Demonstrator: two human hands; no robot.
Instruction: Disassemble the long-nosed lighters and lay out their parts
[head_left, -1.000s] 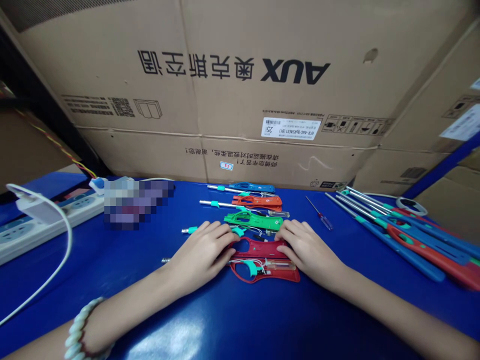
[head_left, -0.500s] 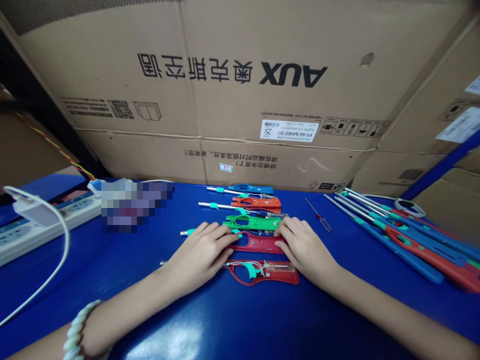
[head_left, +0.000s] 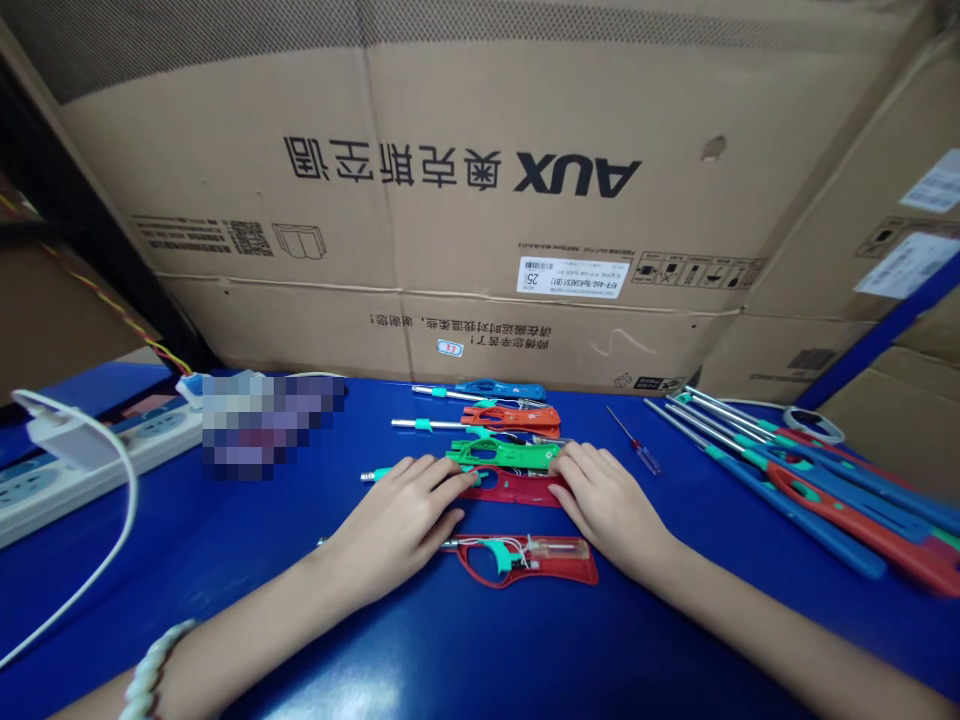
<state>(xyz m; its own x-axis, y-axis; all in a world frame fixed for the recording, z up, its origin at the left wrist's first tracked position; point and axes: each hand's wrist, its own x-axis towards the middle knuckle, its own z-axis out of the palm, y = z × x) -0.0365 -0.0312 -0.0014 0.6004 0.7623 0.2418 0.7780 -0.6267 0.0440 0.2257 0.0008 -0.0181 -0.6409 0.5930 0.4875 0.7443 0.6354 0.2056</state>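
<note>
On the blue table several opened utility lighters lie in a row, one behind another. My left hand (head_left: 405,512) has its fingers bent over the left end of a red lighter casing half (head_left: 521,488). At the casing's right end, my right hand (head_left: 609,503) grips with thumb and fingertips. This casing lies close against a green lighter casing half (head_left: 510,455). Nearer to me is an opened red lighter (head_left: 559,565) with a turquoise trigger, white wires and a clear fuel tank. Behind the green one lie an orange lighter (head_left: 514,417) and a blue lighter (head_left: 506,391).
A small screwdriver (head_left: 637,445) lies right of the row. Further right is a pile of blue and red lighters (head_left: 840,490). A white power strip (head_left: 82,475) with a plugged-in cable is at left. A large cardboard box (head_left: 450,220) stands along the back.
My hands have slid the red casing half slightly away from me, closer to the green one. The gap to the nearest red lighter is wider. The camera view has tilted up a little.
</note>
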